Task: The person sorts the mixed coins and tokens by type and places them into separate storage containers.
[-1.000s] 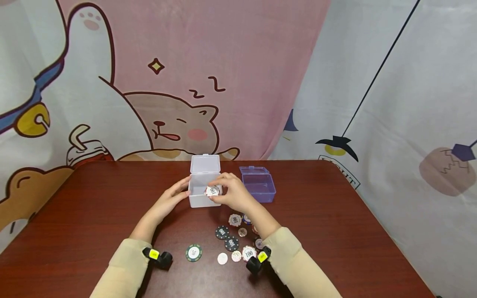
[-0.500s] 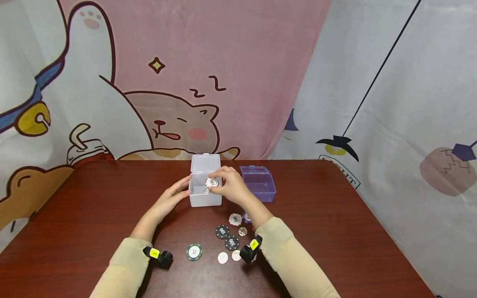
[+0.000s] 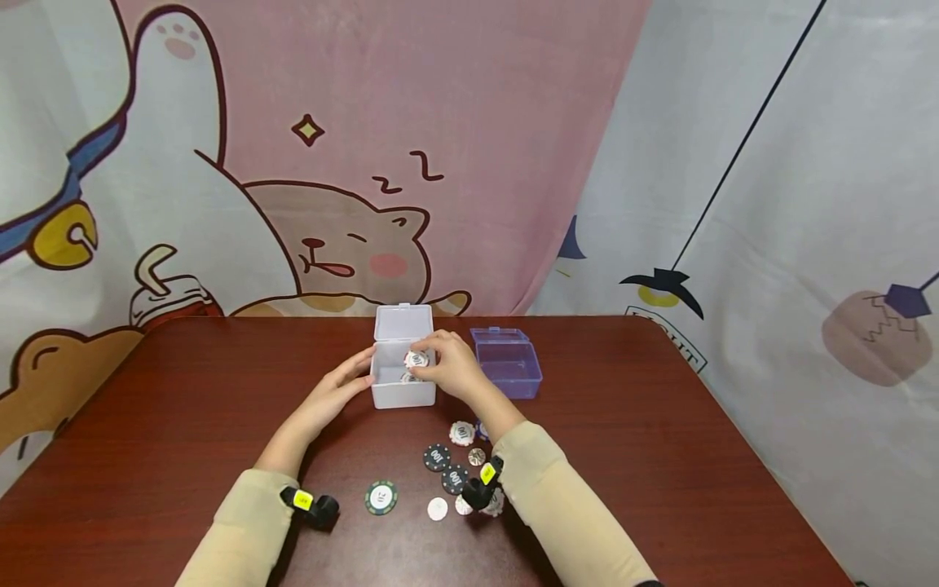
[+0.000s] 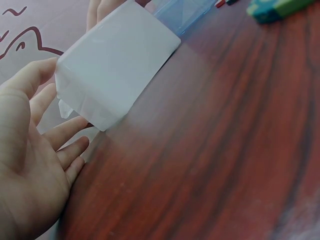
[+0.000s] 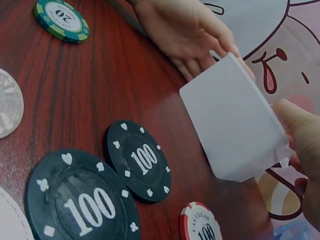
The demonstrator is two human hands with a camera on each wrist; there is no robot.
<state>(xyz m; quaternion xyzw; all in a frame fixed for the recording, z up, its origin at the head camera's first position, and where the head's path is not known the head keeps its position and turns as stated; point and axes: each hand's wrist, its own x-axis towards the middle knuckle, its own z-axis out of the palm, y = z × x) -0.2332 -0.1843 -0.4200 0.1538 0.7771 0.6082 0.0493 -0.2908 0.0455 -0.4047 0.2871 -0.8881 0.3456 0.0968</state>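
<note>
A white lidded box, its lid raised, stands on the table. My left hand rests against its left side; in the left wrist view the thumb touches the box's corner and the other fingers extend loosely along it. Over the box opening, my right hand pinches a white poker chip marked 100 between thumb and fingers. Just under it, inside the box, another pale chip partly shows. In the right wrist view the box wall hides the pinched chip.
Right of the white box stands a blue-purple lidded box, also with lid up. Nearer lie two black 100 chips, a white-red 100 chip, a green 20 chip, and pale discs. A patterned curtain hangs behind.
My right hand has shifted slightly up and away over the white box, its forearm swinging left. A pale chip now shows inside the box below the pinched one. My left hand stays put.
</note>
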